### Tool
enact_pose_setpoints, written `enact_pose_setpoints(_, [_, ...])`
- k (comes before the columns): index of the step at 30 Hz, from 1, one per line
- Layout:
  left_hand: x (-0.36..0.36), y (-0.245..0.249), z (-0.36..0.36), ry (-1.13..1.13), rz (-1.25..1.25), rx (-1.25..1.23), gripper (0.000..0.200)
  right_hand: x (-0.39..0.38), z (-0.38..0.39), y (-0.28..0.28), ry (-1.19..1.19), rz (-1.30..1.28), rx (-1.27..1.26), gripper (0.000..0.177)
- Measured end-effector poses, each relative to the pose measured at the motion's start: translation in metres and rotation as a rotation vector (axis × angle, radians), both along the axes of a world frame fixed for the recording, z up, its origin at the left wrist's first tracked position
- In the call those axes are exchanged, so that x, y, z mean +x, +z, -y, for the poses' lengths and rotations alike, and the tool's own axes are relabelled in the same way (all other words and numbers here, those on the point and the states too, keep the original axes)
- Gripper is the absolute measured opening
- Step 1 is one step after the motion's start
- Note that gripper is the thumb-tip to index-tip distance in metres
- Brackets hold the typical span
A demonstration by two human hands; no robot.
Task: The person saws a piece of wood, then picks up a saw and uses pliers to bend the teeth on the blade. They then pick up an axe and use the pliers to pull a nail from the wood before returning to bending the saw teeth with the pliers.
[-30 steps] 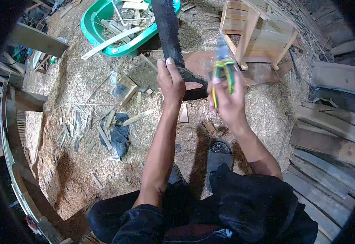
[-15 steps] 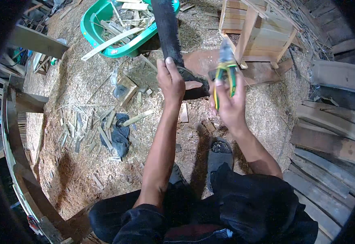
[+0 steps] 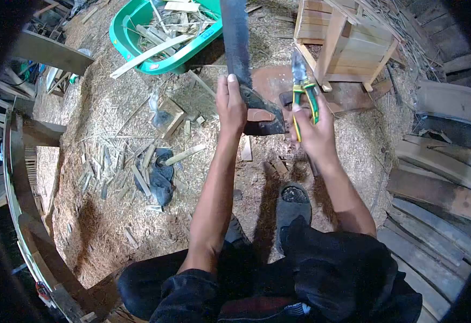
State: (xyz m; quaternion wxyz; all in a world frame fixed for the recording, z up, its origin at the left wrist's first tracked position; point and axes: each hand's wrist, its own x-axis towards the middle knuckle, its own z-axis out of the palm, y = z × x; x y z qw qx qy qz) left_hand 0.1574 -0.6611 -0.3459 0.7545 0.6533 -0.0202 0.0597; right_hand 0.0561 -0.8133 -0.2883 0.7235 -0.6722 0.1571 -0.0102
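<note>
My left hand (image 3: 231, 105) is closed around the dark handle end of a handsaw (image 3: 236, 43). Its long toothed blade points away from me, toward the top edge of the view, with the teeth facing right. To the right, my right hand (image 3: 316, 126) grips a pair of combination pliers (image 3: 304, 81) with green and yellow handles. The pliers' jaws point up and away, and look closed or nearly so. Partly behind my right hand is a dark metal piece (image 3: 285, 99); whether I hold it too cannot be told. The pliers and saw are apart.
A green plastic tub (image 3: 165, 65) full of wood scraps stands at the upper left. A slatted wooden stand (image 3: 357, 51) is at the upper right, by a brown board (image 3: 270, 81). Stacked planks (image 3: 435, 188) line the right side. Sawdust, offcuts and a dark plastic bag (image 3: 161, 183) litter the floor.
The saw has shifted right and turned more upright in my left hand. The pliers have tilted slightly, their jaws now sharper in view. My right hand has moved a little right.
</note>
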Motion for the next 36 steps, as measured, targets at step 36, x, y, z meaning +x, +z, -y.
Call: enact_pose_setpoints(36, [-0.016, 0.030, 0.006, -0.224, 0.013, 0.473, 0.073, 0.063, -0.003, 0.022, 0.032, 0.439, -0.367, 0.024])
